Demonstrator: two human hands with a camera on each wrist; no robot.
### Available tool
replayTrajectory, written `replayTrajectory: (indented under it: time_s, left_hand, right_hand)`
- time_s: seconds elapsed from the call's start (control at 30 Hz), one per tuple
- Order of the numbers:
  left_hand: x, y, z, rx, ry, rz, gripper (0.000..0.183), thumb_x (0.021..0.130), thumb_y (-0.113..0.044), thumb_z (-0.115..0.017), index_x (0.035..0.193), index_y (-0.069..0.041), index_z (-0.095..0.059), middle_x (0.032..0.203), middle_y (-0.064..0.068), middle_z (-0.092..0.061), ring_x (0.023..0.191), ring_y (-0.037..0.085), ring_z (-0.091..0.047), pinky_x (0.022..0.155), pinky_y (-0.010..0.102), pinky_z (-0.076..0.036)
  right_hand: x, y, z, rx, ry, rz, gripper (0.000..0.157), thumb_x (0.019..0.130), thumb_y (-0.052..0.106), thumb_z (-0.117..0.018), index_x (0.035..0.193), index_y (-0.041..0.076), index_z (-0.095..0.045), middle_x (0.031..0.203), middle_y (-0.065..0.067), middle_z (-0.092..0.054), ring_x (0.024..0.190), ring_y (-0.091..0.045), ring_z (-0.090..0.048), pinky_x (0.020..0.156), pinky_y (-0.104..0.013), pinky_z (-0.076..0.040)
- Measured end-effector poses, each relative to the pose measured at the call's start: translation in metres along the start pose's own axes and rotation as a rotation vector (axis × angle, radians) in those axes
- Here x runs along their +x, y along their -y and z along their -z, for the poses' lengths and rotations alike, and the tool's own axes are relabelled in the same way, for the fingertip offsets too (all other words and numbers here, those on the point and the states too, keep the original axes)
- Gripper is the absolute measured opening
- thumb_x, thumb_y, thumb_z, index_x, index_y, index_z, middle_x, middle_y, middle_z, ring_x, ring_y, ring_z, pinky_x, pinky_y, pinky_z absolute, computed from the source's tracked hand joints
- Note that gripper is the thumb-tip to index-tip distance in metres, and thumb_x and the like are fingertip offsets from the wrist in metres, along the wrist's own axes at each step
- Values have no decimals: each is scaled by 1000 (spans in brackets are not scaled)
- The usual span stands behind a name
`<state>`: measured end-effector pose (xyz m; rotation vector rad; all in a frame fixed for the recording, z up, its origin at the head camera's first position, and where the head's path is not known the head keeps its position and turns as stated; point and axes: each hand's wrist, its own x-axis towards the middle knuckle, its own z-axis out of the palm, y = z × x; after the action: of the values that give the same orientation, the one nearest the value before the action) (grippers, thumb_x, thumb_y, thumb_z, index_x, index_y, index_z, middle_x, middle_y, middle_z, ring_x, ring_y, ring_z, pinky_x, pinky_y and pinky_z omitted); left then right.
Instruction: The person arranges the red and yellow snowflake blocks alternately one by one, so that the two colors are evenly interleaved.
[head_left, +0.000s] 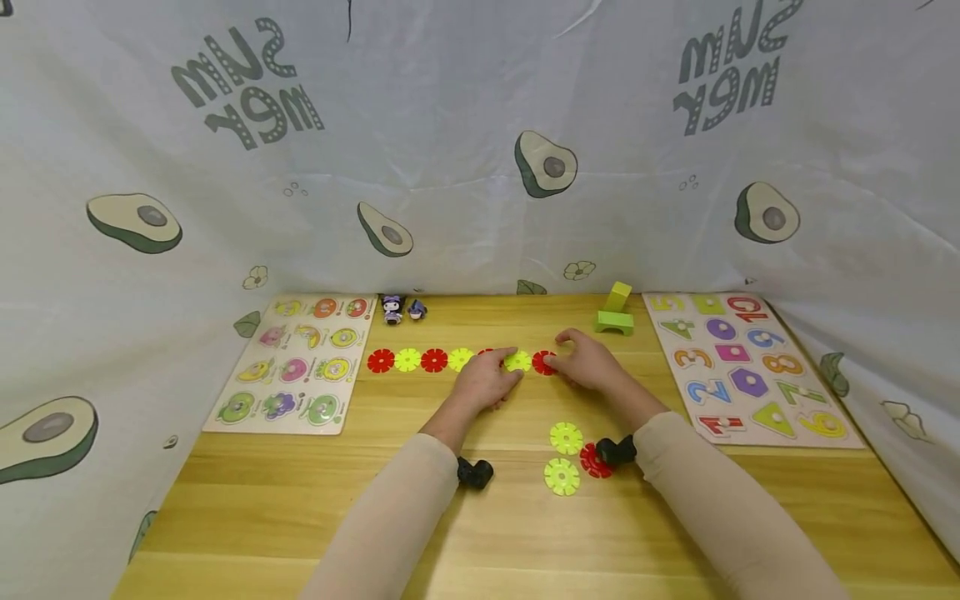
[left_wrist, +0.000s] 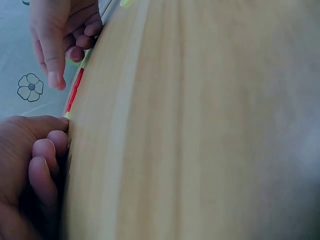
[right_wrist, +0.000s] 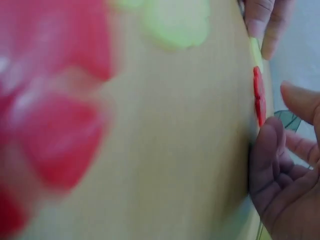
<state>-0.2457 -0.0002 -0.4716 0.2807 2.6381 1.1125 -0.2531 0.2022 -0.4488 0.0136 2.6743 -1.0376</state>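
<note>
Head view: beside the yellow slotted disc [head_left: 517, 362] pinched by the left hand [head_left: 483, 379], the red disc [head_left: 540, 362] could be skewed by thumb pressure from the wide-spread right hand [head_left: 589, 363].

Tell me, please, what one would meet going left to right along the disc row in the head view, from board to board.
Fruit board, red disc, yellow disc, second red disc, second yellow disc, third red disc (mostly covered), third yellow disc, fourth red disc, right hand, number board.
</note>
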Motion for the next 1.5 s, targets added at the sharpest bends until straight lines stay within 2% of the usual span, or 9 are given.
replayTrajectory:
  time_s: [0.17, 0.33, 0.4, 0.47, 0.57, 0.63, 0.77, 1.0, 1.5]
  left_hand:
    - [0, 0, -1, 44, -1, -20, 53, 90, -38, -59, 139, -27, -43, 46, 1, -55, 35, 17, -53, 47, 31, -48]
    - [0, -2, -2, 130, -40, -63, 54, 89, -44, -56, 139, -27, -43, 42, -2, -52, 33, 14, -51, 70, 31, -49]
    - [1, -5, -4, 120, -37, -61, 55, 89, -45, -56, 139, -27, -43, 42, -3, -52, 34, 14, -51, 70, 31, -49]
    - [2, -9, -7, 62, -13, -54, 55, 89, -43, -57, 139, -27, -43, 44, -2, -54, 35, 15, -52, 62, 31, -51]
    - [4, -16, -13, -108, 57, -65, 55, 89, -36, -60, 139, -25, -42, 51, 3, -58, 39, 18, -56, 46, 31, -51]
    - [6, -21, -18, -226, 108, -97, 55, 90, -30, -61, 140, -22, -41, 56, 7, -60, 42, 20, -58, 44, 32, -52]
    - [9, -27, -28, -336, 144, -114, 54, 90, -25, -61, 140, -20, -41, 60, 10, -62, 45, 22, -59, 45, 34, -53]
    - [13, -31, -38, -308, 86, -19, 54, 90, -27, -62, 140, -24, -41, 56, 9, -61, 44, 20, -60, 45, 33, -53]
    - [13, -35, -40, -235, 60, 34, 49, 91, -25, -60, 138, -24, -45, 52, 6, -59, 42, 18, -58, 43, 29, -52]
  right_hand:
    - [-22, -10, 4, 16, 38, 81, 56, 87, 36, -64, 132, 11, -41, 72, -7, -57, 57, -20, -51, 51, -29, -43]
    - [-50, -19, 9, -42, 91, 173, 53, 84, 34, -67, 128, 11, -48, 75, -5, -54, 61, -18, -50, 53, -30, -43]
    - [-61, -21, 9, -57, 108, 204, 50, 83, 33, -69, 125, 12, -51, 77, -4, -54, 63, -18, -50, 54, -30, -44]
    - [-70, -22, 8, -57, 132, 220, 48, 81, 32, -71, 122, 14, -54, 77, -3, -55, 64, -18, -50, 54, -30, -44]
    - [-81, -23, 6, -43, 200, 233, 47, 79, 31, -73, 120, 15, -55, 79, -3, -55, 65, -18, -51, 55, -30, -45]
    - [-86, -24, 3, -38, 241, 234, 46, 78, 29, -74, 119, 16, -56, 80, -3, -54, 66, -18, -51, 55, -30, -45]
    - [-91, -25, -1, -39, 272, 245, 42, 78, 27, -75, 116, 17, -58, 82, -4, -52, 71, -18, -48, 57, -31, -43]
    - [-94, -29, -5, -82, 242, 234, 44, 75, 31, -77, 115, 24, -61, 85, -4, -49, 76, -19, -45, 61, -31, -39]
    - [-93, -32, -10, -143, 189, 269, 38, 73, 28, -78, 105, 27, -58, 83, -3, -49, 75, -17, -45, 63, -32, -38]
